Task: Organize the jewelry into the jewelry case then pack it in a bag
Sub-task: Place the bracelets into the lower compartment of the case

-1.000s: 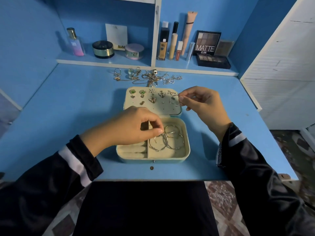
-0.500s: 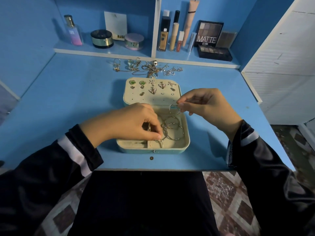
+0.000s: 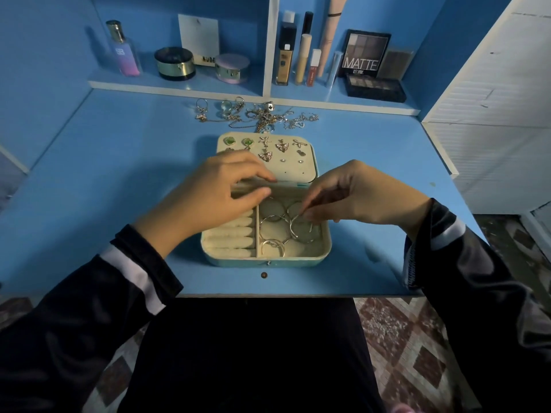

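Observation:
An open cream jewelry case [image 3: 326, 244] lies on the blue desk, its lid laid flat behind it with several earrings [image 3: 281, 145] pinned in it. Several silver hoop bangles [image 3: 275, 229] lie in the right compartment; padded ring rolls [image 3: 232, 234] fill the left one. My right hand [image 3: 357, 195] pinches one hoop [image 3: 301, 231] over the right compartment. My left hand [image 3: 217, 192] hovers over the hinge area with fingers curled, thumb and fingertips close together; I see nothing between them. A tangle of loose chains and rings [image 3: 262, 114] lies behind the case.
A shelf at the back holds a perfume bottle [image 3: 122, 49], round jars [image 3: 175, 63], cosmetic tubes [image 3: 304, 59] and eyeshadow palettes [image 3: 365, 55]. A white cabinet [image 3: 492, 114] stands at the right. A small round dark object [image 3: 264, 275] lies near the desk's front edge.
My right hand came down from the lid's edge into the right compartment with the hoop. My left hand rose from the bangles toward the hinge.

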The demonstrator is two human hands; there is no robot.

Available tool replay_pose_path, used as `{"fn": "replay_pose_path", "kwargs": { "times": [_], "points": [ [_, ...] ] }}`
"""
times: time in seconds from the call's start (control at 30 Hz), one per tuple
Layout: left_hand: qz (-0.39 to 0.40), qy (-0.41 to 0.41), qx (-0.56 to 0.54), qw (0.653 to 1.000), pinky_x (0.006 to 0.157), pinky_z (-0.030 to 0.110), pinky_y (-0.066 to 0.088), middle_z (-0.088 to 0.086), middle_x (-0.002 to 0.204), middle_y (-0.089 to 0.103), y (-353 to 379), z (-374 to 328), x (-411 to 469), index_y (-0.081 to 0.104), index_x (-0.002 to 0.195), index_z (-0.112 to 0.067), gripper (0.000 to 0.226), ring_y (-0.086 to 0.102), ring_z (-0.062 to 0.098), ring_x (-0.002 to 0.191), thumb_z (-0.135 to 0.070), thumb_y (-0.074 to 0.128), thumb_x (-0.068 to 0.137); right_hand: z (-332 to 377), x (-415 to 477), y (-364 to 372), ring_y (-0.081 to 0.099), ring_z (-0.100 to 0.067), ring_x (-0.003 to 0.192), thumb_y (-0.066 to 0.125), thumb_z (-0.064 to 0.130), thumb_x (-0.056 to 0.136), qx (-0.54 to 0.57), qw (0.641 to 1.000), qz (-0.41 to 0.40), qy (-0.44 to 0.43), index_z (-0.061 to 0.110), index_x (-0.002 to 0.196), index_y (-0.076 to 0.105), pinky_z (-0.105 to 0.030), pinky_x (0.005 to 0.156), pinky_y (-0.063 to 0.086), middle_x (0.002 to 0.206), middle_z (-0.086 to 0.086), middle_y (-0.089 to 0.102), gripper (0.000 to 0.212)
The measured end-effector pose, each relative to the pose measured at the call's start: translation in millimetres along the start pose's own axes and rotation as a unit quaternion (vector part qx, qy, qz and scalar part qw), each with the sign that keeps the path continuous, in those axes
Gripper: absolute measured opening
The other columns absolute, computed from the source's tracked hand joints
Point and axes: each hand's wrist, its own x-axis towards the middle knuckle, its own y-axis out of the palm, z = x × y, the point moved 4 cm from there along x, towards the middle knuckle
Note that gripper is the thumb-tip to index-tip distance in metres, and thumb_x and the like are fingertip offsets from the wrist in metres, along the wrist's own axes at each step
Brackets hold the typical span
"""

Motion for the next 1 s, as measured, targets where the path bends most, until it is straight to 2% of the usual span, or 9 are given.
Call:
{"fn": "replay_pose_path", "kwargs": {
  "times": [0.1,0.2,0.4,0.67,0.77,0.83,0.87,0.93,1.0],
  "points": [
    [-0.018,-0.034,0.022,0.999,0.102,0.026,0.044,-0.006,0.122,0.062,-2,11,1,0.068,0.119,-0.019,0.030,0.057,0.009,0.113,-0.029,0.066,0.091,2,4,3,0.061,0.000,0.060,0.074,0.007,0.082,-0.034,0.999,0.032,0.015,0.009,0.091,0.076,-0.014,0.054,0.043,0.076,-0.001,0.074,0.009],
    [-0.017,-0.061,0.037,0.997,0.104,0.017,0.036,-0.007,0.130,0.059,0,18,0,0.065,0.125,-0.020,0.036,0.053,0.006,0.119,-0.030,0.066,0.091,4,7,6,0.059,-0.001,0.059,0.075,0.009,0.082,-0.064,0.996,0.060,0.031,0.014,0.090,0.078,-0.017,0.053,0.043,0.075,0.004,0.074,0.009],
    [-0.009,-0.089,0.042,0.995,0.106,0.018,0.033,-0.006,0.134,0.058,3,22,-1,0.063,0.128,-0.018,0.040,0.052,0.007,0.123,-0.033,0.065,0.091,5,13,11,0.057,0.003,0.058,0.078,0.014,0.078,-0.120,0.987,0.077,0.069,0.023,0.086,0.079,-0.012,0.055,0.041,0.075,0.009,0.074,0.012],
    [-0.011,-0.088,0.038,0.995,0.107,0.023,0.036,-0.007,0.134,0.058,4,24,-2,0.065,0.126,-0.018,0.039,0.052,0.008,0.123,-0.035,0.065,0.091,6,15,13,0.059,0.001,0.064,0.081,0.019,0.075,-0.159,0.982,0.067,0.082,0.031,0.084,0.079,-0.025,0.064,0.049,0.075,0.014,0.073,0.015],
    [-0.017,-0.091,0.024,0.995,0.107,0.023,0.038,-0.008,0.133,0.058,4,25,-1,0.065,0.125,-0.020,0.037,0.052,0.007,0.124,-0.035,0.065,0.092,6,13,12,0.067,-0.005,0.076,0.081,0.020,0.075,-0.160,0.982,0.064,0.073,0.030,0.086,0.080,-0.032,0.074,0.054,0.078,0.017,0.074,0.015],
    [-0.025,-0.099,0.000,0.995,0.105,0.013,0.035,-0.010,0.132,0.059,3,27,-1,0.066,0.124,-0.022,0.036,0.051,0.003,0.123,-0.037,0.063,0.092,5,11,8,0.069,-0.008,0.081,0.081,0.021,0.075,-0.155,0.985,0.048,0.054,0.028,0.088,0.080,-0.033,0.076,0.056,0.080,0.015,0.074,0.014],
    [-0.030,-0.105,-0.018,0.994,0.103,0.009,0.033,-0.011,0.130,0.059,2,27,-1,0.066,0.123,-0.023,0.034,0.051,0.000,0.122,-0.037,0.062,0.091,4,11,6,0.069,-0.008,0.081,0.081,0.020,0.076,-0.147,0.988,0.033,0.041,0.025,0.089,0.080,-0.027,0.074,0.054,0.081,0.013,0.075,0.014],
    [-0.047,-0.114,-0.058,0.991,0.102,0.006,0.033,-0.012,0.128,0.060,-1,27,-1,0.067,0.121,-0.024,0.028,0.051,-0.002,0.121,-0.029,0.063,0.094,1,9,-1,0.070,-0.009,0.080,0.080,0.016,0.076,-0.107,0.994,-0.007,0.018,0.018,0.092,0.079,-0.015,0.072,0.050,0.083,0.008,0.075,0.016],
    [-0.076,-0.117,-0.077,0.987,0.102,0.007,0.034,-0.011,0.125,0.062,-4,27,-1,0.068,0.119,-0.024,0.024,0.052,-0.002,0.121,-0.022,0.062,0.096,-3,8,-8,0.070,-0.010,0.080,0.079,0.012,0.077,-0.041,0.997,-0.064,0.004,0.011,0.094,0.077,-0.017,0.077,0.052,0.084,0.001,0.076,0.017]
  ]
}}
